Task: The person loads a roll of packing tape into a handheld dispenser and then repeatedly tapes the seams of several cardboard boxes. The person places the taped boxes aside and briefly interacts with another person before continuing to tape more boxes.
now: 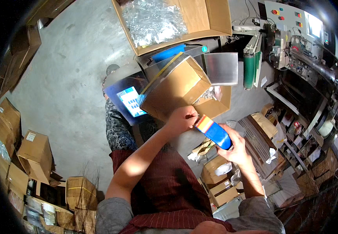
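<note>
My right hand is closed around a long blue object with an orange, yellow and red striped end; its exact kind does not show. Just left of that striped end, my left hand is closed in a pinch, and a thin dark thing sticks out at its fingertips, too small to name. Tilted right behind my left hand is an open cardboard box with bare brown inner walls. Beneath its right side, another carton holds small clear plastic pieces.
A large carton of clear plastic packaging stands at the far side. A lit screen is left of the tilted box, and a metal plate right of it. Machinery with a green roller fills the right; cardboard boxes line the left.
</note>
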